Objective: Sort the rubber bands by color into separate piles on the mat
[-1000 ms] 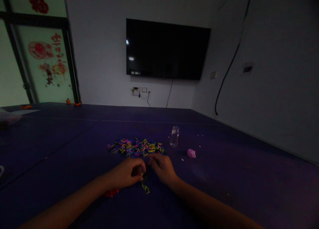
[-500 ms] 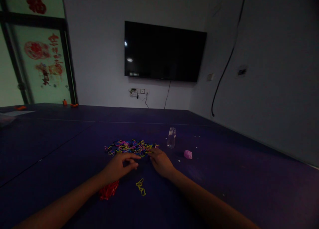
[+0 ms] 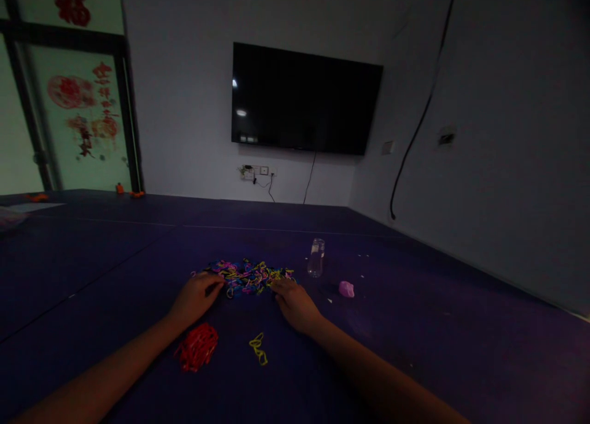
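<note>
A mixed pile of coloured rubber bands (image 3: 251,279), in pink, yellow, blue and black, lies on the dark blue-purple table. At the pile's left edge is my left hand (image 3: 196,295), its thumb and fingers drawn together in a pinch; what is between the tips is hidden. My right hand (image 3: 297,304) rests against the right side of the pile, fingers stretched out and touching some bands. Nearer to me, a heap of red rubber bands (image 3: 198,347) sits below my left wrist. A few yellow rubber bands (image 3: 259,349) lie apart, between my forearms.
A clear bottle (image 3: 316,258) stands behind my right hand. To its right is a crumpled pink lump (image 3: 346,289), with small white scraps around. The table (image 3: 138,246) reaches the far wall, where a television (image 3: 306,98) hangs.
My left hand has moved left, from the front of the pile to its left edge, and its fingers have come together. The red heap is now uncovered. My right hand stays nearly in place.
</note>
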The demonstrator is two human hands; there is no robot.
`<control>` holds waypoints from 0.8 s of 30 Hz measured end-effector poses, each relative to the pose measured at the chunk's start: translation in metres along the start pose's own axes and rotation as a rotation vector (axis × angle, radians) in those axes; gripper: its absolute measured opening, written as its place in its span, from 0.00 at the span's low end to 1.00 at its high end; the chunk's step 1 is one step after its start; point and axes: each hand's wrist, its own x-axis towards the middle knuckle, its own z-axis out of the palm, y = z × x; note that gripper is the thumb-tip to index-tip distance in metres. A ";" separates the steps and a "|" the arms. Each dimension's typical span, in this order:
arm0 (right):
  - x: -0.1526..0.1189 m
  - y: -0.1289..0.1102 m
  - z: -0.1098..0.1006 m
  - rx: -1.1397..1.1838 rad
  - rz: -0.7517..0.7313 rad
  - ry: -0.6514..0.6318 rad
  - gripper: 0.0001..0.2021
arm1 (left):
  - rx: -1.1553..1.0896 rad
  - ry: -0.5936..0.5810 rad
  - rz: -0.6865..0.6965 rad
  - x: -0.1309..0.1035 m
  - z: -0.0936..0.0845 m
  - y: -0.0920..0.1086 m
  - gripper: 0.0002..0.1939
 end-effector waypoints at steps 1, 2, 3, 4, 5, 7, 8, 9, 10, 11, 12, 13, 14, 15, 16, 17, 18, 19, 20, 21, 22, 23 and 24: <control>0.000 0.000 0.000 -0.005 0.001 -0.002 0.18 | 0.008 -0.008 0.036 0.000 0.000 0.002 0.10; 0.000 0.001 0.000 -0.009 0.001 -0.005 0.18 | 0.008 -0.013 0.066 0.001 0.001 0.003 0.10; -0.001 0.001 0.000 -0.013 0.000 -0.007 0.18 | 0.005 -0.017 0.087 0.001 0.001 0.004 0.10; -0.001 0.001 0.000 -0.015 -0.002 -0.009 0.18 | 0.002 -0.017 0.097 0.001 0.001 0.004 0.10; -0.001 0.000 0.000 -0.016 -0.005 -0.011 0.18 | 0.001 -0.017 0.099 0.001 0.001 0.005 0.10; -0.002 0.000 -0.001 -0.015 -0.006 -0.012 0.18 | 0.004 -0.021 0.093 0.000 0.001 0.005 0.10; -0.002 0.000 -0.001 -0.013 -0.004 -0.011 0.18 | 0.008 -0.027 0.092 0.000 0.001 0.004 0.10; -0.002 0.000 -0.001 -0.011 -0.002 -0.009 0.19 | 0.013 -0.035 0.093 0.000 0.001 0.004 0.10; -0.002 -0.001 -0.001 -0.010 -0.001 -0.008 0.19 | 0.019 -0.044 0.097 0.000 0.002 0.004 0.10; -0.002 -0.001 0.000 -0.009 0.000 -0.008 0.19 | 0.024 -0.053 0.101 0.000 0.002 0.003 0.10; -0.002 -0.001 0.000 -0.008 0.001 -0.005 0.19 | 0.029 -0.062 0.106 0.000 0.002 0.003 0.10; -0.002 -0.001 0.000 -0.005 0.004 0.000 0.18 | 0.032 -0.070 0.109 0.000 0.003 0.002 0.10; -0.002 -0.001 0.000 0.000 0.008 0.008 0.18 | 0.034 -0.076 0.113 0.000 0.003 0.001 0.10; -0.002 -0.001 0.000 0.006 0.015 0.019 0.19 | 0.034 -0.077 0.114 0.000 0.004 0.001 0.10; -0.002 -0.002 0.000 0.013 0.023 0.033 0.19 | 0.032 -0.076 0.116 0.000 0.004 0.000 0.10; -0.002 -0.002 0.000 0.023 0.029 0.046 0.19 | 0.029 -0.076 0.117 -0.001 0.005 0.000 0.10; -0.002 -0.002 0.000 0.031 0.031 0.058 0.19 | 0.028 -0.075 0.117 -0.001 0.005 0.000 0.10; -0.002 -0.003 0.000 0.037 0.029 0.067 0.20 | 0.028 -0.074 0.117 -0.001 0.005 0.000 0.10; -0.002 -0.003 0.000 0.040 0.024 0.073 0.20 | 0.031 -0.075 0.119 -0.001 0.005 0.000 0.10; -0.002 -0.003 0.000 0.038 0.013 0.074 0.20 | 0.035 -0.076 0.121 -0.002 0.006 0.000 0.10; -0.002 -0.003 0.000 0.032 -0.003 0.068 0.21 | 0.040 -0.080 0.125 -0.002 0.006 0.000 0.10; -0.002 -0.003 0.000 0.024 -0.022 0.058 0.21 | 0.045 -0.083 0.131 -0.002 0.006 0.000 0.10; -0.002 -0.002 0.001 0.015 -0.040 0.044 0.21 | 0.048 -0.087 0.138 -0.002 0.006 0.000 0.10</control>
